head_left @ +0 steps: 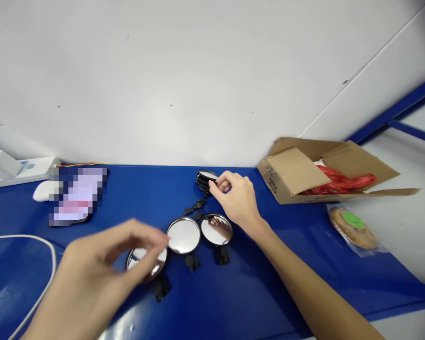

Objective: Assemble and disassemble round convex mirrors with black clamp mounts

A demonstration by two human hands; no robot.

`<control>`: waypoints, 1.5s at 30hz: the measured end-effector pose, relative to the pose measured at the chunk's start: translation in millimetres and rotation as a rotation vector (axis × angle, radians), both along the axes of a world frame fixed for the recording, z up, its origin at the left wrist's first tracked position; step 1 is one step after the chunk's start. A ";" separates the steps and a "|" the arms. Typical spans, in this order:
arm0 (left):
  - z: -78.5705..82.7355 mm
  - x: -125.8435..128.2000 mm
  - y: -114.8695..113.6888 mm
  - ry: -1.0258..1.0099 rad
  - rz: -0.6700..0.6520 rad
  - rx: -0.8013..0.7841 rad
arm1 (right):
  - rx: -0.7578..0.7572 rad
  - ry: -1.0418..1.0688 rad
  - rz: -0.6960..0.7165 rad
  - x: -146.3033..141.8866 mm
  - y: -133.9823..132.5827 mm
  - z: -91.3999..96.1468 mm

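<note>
Three round black-rimmed mirrors with black clamp mounts lie face up in a row: a left mirror (156, 267), a middle mirror (184, 235) and a right mirror (216, 230). Over the left one is my left hand (102, 264), slightly blurred, thumb and index fingertip pinched together; anything between them is too small to make out. Farther back, my right hand (235, 196) has its curled fingers at the right edge of a stack of round mirrors (204, 179), gripping there; the exact contact is partly hidden. Small black clamp parts (195, 207) lie just in front of the stack.
An opened cardboard box (293, 172) with a red plastic bag (343, 182) stands at the right. Near it lies a wrapped round pastry (354, 229). At the left are a phone (80, 193), a white mouse (44, 190), a white cable (53, 255) and a white power strip (38, 170).
</note>
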State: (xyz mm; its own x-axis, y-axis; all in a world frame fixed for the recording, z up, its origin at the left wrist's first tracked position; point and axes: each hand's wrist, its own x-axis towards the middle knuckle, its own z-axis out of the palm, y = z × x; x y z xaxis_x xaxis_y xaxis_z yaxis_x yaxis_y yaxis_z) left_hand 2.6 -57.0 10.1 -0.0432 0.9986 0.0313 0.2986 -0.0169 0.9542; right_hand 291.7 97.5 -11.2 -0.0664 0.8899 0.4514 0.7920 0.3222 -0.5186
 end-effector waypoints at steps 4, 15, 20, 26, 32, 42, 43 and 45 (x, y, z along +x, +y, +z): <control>18.6 18.7 57.0 -0.087 0.049 0.011 | 0.049 0.024 0.018 0.4 -1.2 0.8; -2.5 13.7 68.9 -0.157 0.178 0.010 | 0.234 0.100 0.158 4.1 -23.0 19.4; -11.2 -1.1 73.3 -0.101 0.153 -0.027 | 0.316 0.067 0.330 -13.3 -45.6 25.6; -9.9 -8.6 72.4 -0.120 0.146 -0.058 | 0.243 0.118 0.396 -23.0 -56.4 19.9; -12.7 -6.5 75.8 -0.215 0.001 -0.119 | 0.237 0.185 0.422 -26.3 -60.8 20.4; -4.5 4.1 66.2 -0.614 -0.090 -0.415 | 0.137 -0.060 0.578 -32.7 -75.2 20.2; -4.2 4.3 67.2 -0.619 -0.048 -0.408 | 0.110 -0.047 0.557 -29.8 -72.0 20.8; -4.7 3.0 70.8 -0.623 0.042 -0.363 | 0.075 0.002 0.485 -21.4 -62.8 21.4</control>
State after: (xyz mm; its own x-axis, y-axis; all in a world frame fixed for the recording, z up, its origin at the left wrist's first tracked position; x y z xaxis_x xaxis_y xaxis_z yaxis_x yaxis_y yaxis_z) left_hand 5.6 13.8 5.5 0.0168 0.9383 -0.3454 -0.3098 0.3333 0.8905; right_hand 270.3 34.7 10.1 -0.4637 0.7221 0.5134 0.5406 0.6897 -0.4817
